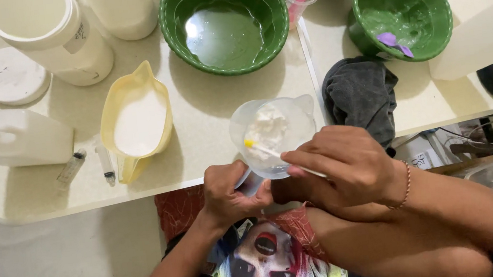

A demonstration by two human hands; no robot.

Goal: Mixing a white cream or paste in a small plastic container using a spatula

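The left hand [228,193] grips the handle of a clear plastic measuring cup [274,134] at the near edge of the table [208,130]. Its fingers are curled tight around the handle, thumb on top, knuckles toward the camera. The left forearm rises from the lower left, bent at the wrist.

The right hand [342,161] lies just right of the cup, palm down. Its thumb and forefinger pinch a thin white stick [276,153], and the other fingers are folded close beneath. The stick slants up and left over the cup rim; its yellow tip rests on a lump of white paste [267,127] inside the cup. A beaded bracelet [405,185] circles the right wrist. The right forearm crosses the lower right of the view.

Items on the table:
1. A cream-coloured jug [136,120] holding white liquid, left of the cup.
2. 2 syringes [71,167], left of the jug, lying flat.
3. A green bowl [224,23] with pale liquid, behind the cup.
4. A second green bowl [402,9] at the right, with a purple spoon [395,42] on its near rim.
5. A dark grey cloth [362,97], just right of the cup.
6. A white tub [46,34] and a white lid [10,75] at the far left.
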